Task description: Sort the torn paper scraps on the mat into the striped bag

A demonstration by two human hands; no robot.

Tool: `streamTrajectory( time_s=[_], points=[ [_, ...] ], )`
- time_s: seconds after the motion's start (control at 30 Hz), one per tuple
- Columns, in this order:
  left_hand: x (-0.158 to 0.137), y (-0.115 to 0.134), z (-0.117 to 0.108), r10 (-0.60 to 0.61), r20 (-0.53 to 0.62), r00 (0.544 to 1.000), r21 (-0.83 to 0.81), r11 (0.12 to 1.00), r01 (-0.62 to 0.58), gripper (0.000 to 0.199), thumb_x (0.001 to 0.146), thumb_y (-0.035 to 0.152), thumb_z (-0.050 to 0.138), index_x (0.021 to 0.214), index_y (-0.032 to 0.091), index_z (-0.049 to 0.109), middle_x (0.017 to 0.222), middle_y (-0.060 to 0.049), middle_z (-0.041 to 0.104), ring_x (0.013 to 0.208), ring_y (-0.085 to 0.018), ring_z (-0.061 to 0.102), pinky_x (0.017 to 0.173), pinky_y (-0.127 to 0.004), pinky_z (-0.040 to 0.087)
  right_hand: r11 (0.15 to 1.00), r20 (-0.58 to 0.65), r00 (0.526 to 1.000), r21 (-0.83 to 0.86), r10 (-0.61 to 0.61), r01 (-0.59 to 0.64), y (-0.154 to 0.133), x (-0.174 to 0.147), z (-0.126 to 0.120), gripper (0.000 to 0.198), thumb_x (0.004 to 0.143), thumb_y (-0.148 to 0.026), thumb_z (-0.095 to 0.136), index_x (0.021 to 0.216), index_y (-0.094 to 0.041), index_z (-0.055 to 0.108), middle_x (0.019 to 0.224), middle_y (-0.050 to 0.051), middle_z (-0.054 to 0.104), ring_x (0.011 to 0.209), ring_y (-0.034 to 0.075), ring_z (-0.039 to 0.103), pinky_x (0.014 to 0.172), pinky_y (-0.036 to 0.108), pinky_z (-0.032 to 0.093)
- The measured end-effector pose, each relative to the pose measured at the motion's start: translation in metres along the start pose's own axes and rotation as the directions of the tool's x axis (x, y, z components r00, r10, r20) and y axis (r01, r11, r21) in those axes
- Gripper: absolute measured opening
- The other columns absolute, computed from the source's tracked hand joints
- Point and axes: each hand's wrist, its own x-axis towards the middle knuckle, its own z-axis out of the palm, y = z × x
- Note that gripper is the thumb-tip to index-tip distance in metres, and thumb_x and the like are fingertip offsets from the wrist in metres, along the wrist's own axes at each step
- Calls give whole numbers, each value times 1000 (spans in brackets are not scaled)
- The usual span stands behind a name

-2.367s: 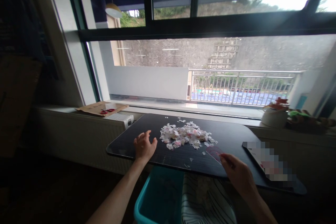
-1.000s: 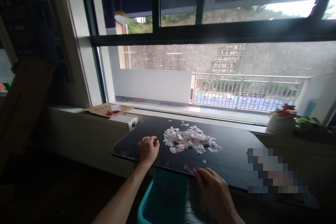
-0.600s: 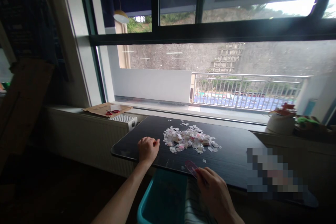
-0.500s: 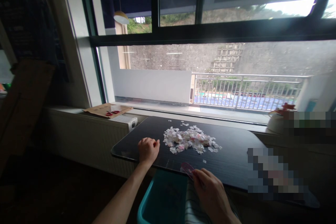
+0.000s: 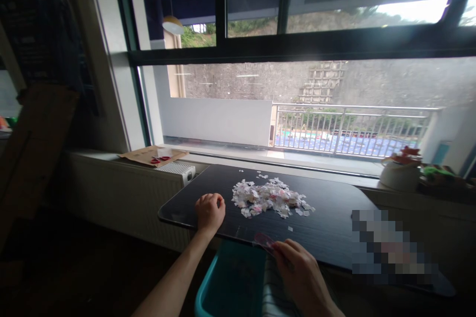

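A heap of small white and pink paper scraps lies in the middle of a black table. My left hand rests on the table as a loose fist just left of the heap, holding nothing visible. Fingers of my right hand pinch a small clear pink flat tool at the table's near edge. The tool sits directly above a teal bin under the table. One stray scrap lies between the heap and my right hand.
A white plant pot with red flowers stands on the sill at right. Cardboard with red scissors and a white heater sit at the left of the sill. A blurred flat item lies on the table's right.
My right hand has drawn the pink tool from the middle of the table back and left to the near edge, over the teal bin. My left hand closed from spread fingers into a fist.
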Motion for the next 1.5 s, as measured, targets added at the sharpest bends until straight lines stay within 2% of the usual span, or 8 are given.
streamTrajectory(
  time_s=[0.33,0.53,0.87,1.07,1.17,1.27,1.37,1.5],
  points=[
    [1,-1,2,-77,125,989,-42,996,83,14,82,22,50,71,21,59,69,-3,66,75,-23,61,74,-34,39,997,-8,998,-61,-55,55,0,5,-5,35,96,-36,39,80,-24,68,71,1,64,66,13,60,60,21,44],
    [1,2,0,-115,193,974,-34,992,123,36,92,36,39,65,20,55,64,-5,65,66,-22,63,72,-33,37,998,4,1000,-69,-15,16,2,8,-2,33,96,-35,40,85,-24,69,74,2,64,68,15,60,62,23,45],
    [-1,7,-6,-141,199,970,-43,987,152,44,96,35,30,66,19,58,62,-5,65,60,-18,61,60,-28,34,999,65,997,30,-33,31,8,3,0,29,95,-33,41,89,-25,68,77,2,65,70,15,61,63,22,46],
    [-2,6,-5,-115,160,980,-77,989,128,42,96,33,29,67,19,56,60,-3,63,57,-17,59,67,-30,37,998,44,999,49,-30,28,14,4,-7,31,94,-37,41,91,-25,70,79,3,67,69,15,63,62,21,48],
    [-2,5,-3,-79,142,987,-86,992,92,34,94,29,34,69,19,56,65,-4,63,66,-19,60,74,-33,39,998,-98,994,-21,50,-52,35,0,-19,31,92,-41,44,91,-25,70,83,3,70,70,15,65,62,21,48],
    [-2,3,-1,-33,108,994,-105,994,44,16,85,16,44,90,19,59,91,-8,65,90,-22,60,80,-35,40,975,-207,968,-136,143,-173,54,-7,-31,30,91,-43,45,94,-26,70,87,3,71,68,16,66,59,23,48],
    [-3,4,1,-13,41,999,-108,994,17,39,78,12,51,117,19,50,116,-12,57,111,-26,53,88,-40,40,959,-204,964,-191,169,-208,58,-11,-32,28,91,-40,45,95,-27,69,87,3,71,70,17,67,60,23,48],
    [-4,5,3,-8,-13,1000,-81,997,7,54,79,18,54,131,20,39,126,-15,49,121,-30,44,98,-49,34,982,-122,988,-149,98,-116,52,-6,-24,28,91,-38,44,94,-27,70,83,2,70,69,15,66,60,22,47]
  ],
)
